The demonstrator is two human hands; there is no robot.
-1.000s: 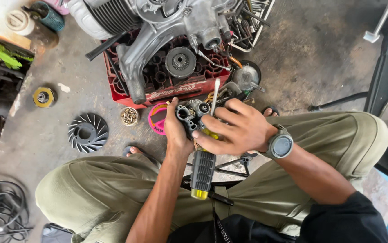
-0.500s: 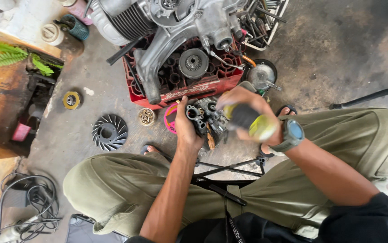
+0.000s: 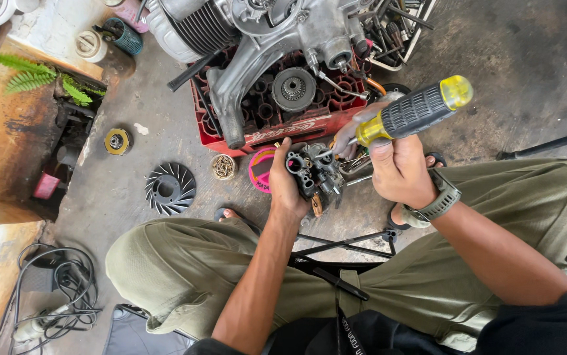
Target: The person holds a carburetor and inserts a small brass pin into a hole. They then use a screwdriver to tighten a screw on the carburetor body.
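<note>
a grey engine (image 3: 263, 39) is propped on a red crate (image 3: 277, 125) at the far side of the concrete floor (image 3: 526, 59). near the crate, a small carburetor (image 3: 315, 172) is clasped by the left hand (image 3: 288, 185). a yellow-and-black screwdriver (image 3: 409, 112) is gripped by the right hand (image 3: 398, 167), fingers clenched, its tip set against the carburetor. a finned fan wheel (image 3: 169, 189) lies to the left.

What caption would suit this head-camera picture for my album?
Left hand steadies a carburetor while right hand works a yellow-handled screwdriver into it.
</note>
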